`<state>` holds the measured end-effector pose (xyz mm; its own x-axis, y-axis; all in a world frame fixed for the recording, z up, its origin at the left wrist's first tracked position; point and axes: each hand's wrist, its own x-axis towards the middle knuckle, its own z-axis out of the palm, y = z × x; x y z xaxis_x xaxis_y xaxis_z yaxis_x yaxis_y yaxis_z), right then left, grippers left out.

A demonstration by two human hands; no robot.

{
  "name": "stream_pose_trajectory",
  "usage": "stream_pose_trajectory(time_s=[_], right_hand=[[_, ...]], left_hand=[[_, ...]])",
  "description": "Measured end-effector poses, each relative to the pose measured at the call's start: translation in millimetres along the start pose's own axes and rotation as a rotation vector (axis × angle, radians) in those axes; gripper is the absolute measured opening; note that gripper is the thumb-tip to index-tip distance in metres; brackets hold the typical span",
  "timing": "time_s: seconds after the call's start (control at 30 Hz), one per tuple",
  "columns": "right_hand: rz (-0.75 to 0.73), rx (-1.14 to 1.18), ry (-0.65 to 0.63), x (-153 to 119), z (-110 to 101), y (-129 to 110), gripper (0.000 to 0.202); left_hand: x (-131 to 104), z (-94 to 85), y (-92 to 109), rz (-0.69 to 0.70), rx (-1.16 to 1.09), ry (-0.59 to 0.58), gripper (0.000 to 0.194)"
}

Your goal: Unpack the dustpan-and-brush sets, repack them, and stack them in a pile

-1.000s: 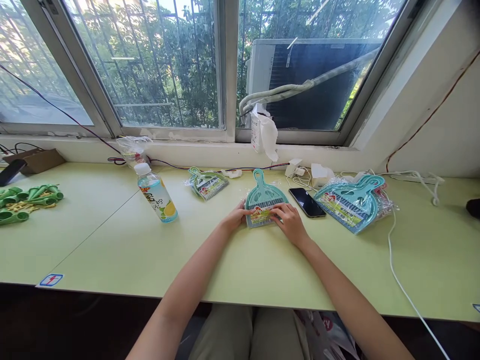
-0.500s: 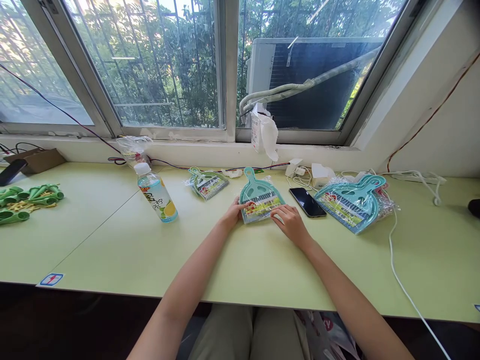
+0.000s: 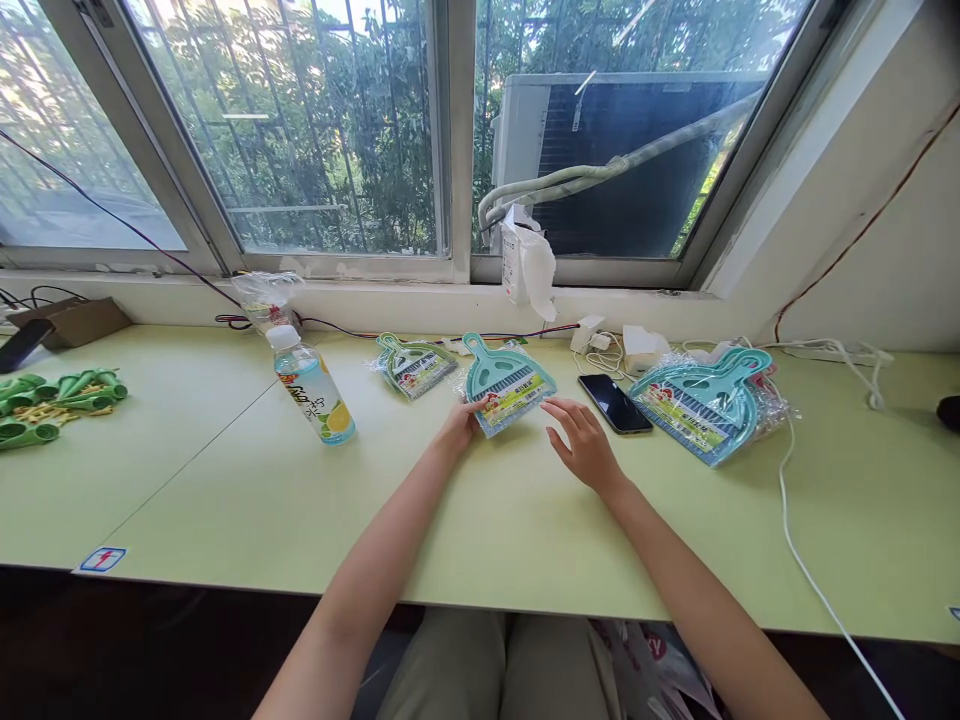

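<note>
My left hand (image 3: 462, 424) grips the lower left edge of a teal mini dustpan and brush set (image 3: 507, 378) in clear plastic wrap with a printed label. The set is tilted, its handle pointing up and left. Just right of its lower corner, my right hand (image 3: 581, 440) is held off it with fingers apart, holding nothing. A greenish wrapped dustpan set (image 3: 414, 366) lies behind and to the left. Over on the right is a pile of wrapped teal dustpan sets (image 3: 701, 400), partly overlapping.
A black phone (image 3: 615, 404) lies between my right hand and the pile. On the left stands a drink bottle (image 3: 310, 386). Green rolled pieces (image 3: 60, 395) lie at the far left. A white cable (image 3: 795, 540) runs off the table's front edge (image 3: 555, 608). Chargers (image 3: 589, 335) sit at the back.
My right hand has let go of the wrapped dustpan set and opened. In my left hand, the set has shifted left and turned, its right side now higher.
</note>
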<state>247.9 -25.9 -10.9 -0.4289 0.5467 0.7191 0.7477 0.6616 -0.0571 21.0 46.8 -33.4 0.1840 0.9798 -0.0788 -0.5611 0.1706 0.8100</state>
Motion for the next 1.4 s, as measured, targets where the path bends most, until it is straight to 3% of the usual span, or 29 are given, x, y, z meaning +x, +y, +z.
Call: stream_pose_trajectory(time_s=[0.2, 0.4, 0.5, 0.67, 0.83, 1.0, 1.1, 1.27, 1.4], right_hand=[[-0.047, -0.01, -0.152, 0.8, 4.8, 0.1, 0.028], [0.092, 0.042, -0.27, -5.8, 12.1, 8.4, 0.033], [0.249, 0.209, -0.215, -8.2, 18.2, 13.7, 0.027], [0.649, 0.634, -0.019, -12.2, 28.5, 26.4, 0.028], [0.961, 1.005, 0.049, -12.3, 28.1, 36.0, 0.043], [1.003, 1.237, -0.091, -6.9, 25.0, 27.5, 0.046], [0.984, 1.249, -0.01, -5.0, 27.0, 22.6, 0.046], [1.074, 1.255, 0.135, -7.5, 31.9, 22.4, 0.04], [1.166, 1.263, 0.265, -9.7, 32.5, 21.3, 0.036]], left_hand=[[-6.2, 8.6, -8.6, 0.026, 0.068, -0.121, 0.067], [-8.4, 7.4, -5.6, 0.047, 0.111, -0.097, 0.064], [-9.5, 7.9, -4.1, 0.042, 0.115, -0.088, 0.059], [-12.4, 11.6, -4.8, 0.053, 0.068, -0.101, 0.062], [-18.4, 18.8, -8.9, 0.037, 0.005, -0.119, 0.057], [-26.1, 26.5, -11.0, 0.016, -0.038, -0.323, 0.059], [-28.5, 27.5, -9.3, 0.002, -0.025, -0.378, 0.058], [-28.7, 26.4, -9.2, -0.032, 0.078, -0.392, 0.054], [-30.1, 29.4, -10.1, 0.014, 0.084, -0.378, 0.064]])
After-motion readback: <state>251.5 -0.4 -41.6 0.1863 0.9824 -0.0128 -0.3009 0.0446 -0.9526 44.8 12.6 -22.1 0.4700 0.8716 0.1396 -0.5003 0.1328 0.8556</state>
